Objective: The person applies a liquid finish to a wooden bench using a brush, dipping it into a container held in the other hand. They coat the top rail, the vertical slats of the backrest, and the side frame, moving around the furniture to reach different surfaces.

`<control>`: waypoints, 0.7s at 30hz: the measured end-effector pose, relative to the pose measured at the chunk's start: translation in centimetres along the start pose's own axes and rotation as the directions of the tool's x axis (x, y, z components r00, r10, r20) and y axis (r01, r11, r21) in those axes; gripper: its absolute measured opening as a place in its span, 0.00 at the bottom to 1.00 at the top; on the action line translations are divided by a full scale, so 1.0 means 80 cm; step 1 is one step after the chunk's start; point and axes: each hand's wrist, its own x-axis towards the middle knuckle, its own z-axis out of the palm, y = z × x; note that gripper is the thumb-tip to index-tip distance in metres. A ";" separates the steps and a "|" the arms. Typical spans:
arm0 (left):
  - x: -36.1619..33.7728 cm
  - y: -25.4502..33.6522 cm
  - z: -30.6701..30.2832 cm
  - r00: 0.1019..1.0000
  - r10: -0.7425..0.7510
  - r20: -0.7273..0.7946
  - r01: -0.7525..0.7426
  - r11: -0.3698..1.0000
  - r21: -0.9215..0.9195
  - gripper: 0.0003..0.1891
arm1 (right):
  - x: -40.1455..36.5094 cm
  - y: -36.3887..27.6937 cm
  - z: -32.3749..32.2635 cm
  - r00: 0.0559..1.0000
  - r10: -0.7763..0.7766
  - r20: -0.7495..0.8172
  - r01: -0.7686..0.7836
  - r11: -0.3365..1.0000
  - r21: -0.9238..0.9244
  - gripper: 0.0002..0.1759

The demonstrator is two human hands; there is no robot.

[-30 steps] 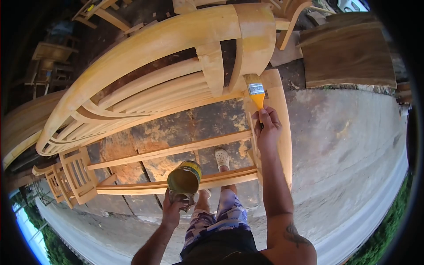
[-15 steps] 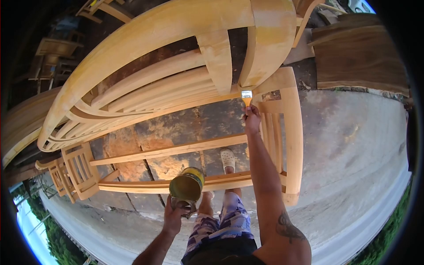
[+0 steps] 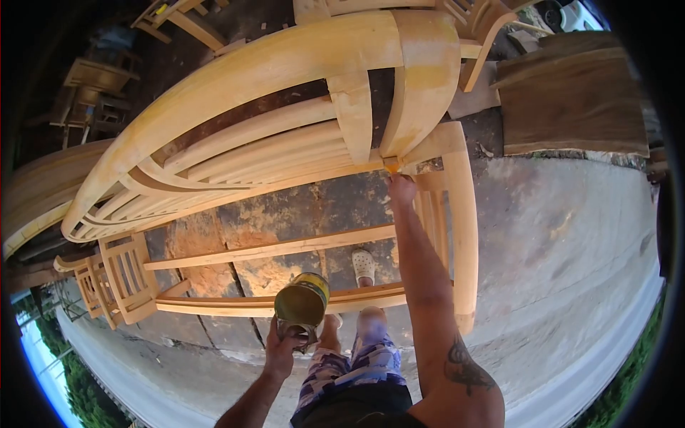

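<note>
My right hand [image 3: 402,189] reaches out at arm's length, closed around the handle of a paintbrush [image 3: 392,165]. The brush end meets the wood at the foot of the right back post of a pale wooden bench frame [image 3: 335,50]. Low in front of me, my left hand [image 3: 284,344] grips a round paint can [image 3: 302,298] near its bottom edge. The can is tilted with its mouth facing me, and its inside looks dull olive. Slats fill the bench's curved back, and the seat area is an open frame with long rails [image 3: 285,247].
Dark wooden slabs [image 3: 571,100] lie at the upper right. More unfinished wooden furniture [image 3: 89,82] stands at the upper left. Stained concrete floor [image 3: 564,235] spreads to the right. One clog-shod foot [image 3: 363,265] is between the bench's front rails.
The brush in my right hand has moved from beside the post's foot onto the wood, its bristle end now pressed there. The view has shifted slightly; the can stays in my left hand.
</note>
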 end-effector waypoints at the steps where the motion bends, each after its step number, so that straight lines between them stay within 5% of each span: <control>1: -0.003 -0.002 -0.003 1.000 0.003 0.005 -0.003 1.000 0.016 0.36 | 0.003 -0.007 0.001 0.997 -0.074 -0.014 0.073 0.996 -0.050 0.10; 7: -0.006 -0.008 -0.013 1.000 0.016 0.019 -0.017 0.999 0.038 0.37 | -0.130 -0.139 -0.045 0.989 -0.078 0.129 0.045 0.970 0.239 0.08; 15: -0.005 -0.005 -0.019 0.996 -0.010 0.084 0.007 0.999 0.045 0.38 | -0.314 -0.312 -0.093 0.907 -0.397 0.141 0.328 0.876 0.354 0.09; 20: 0.002 -0.011 -0.024 0.994 -0.007 0.108 0.001 0.999 0.051 0.37 | -0.292 -0.268 -0.092 0.842 -0.526 0.117 0.431 0.787 0.441 0.09; 21: 0.004 -0.013 -0.026 0.995 -0.013 0.103 0.008 0.999 0.048 0.37 | -0.274 -0.249 -0.081 0.881 -0.452 0.137 0.375 0.846 0.380 0.09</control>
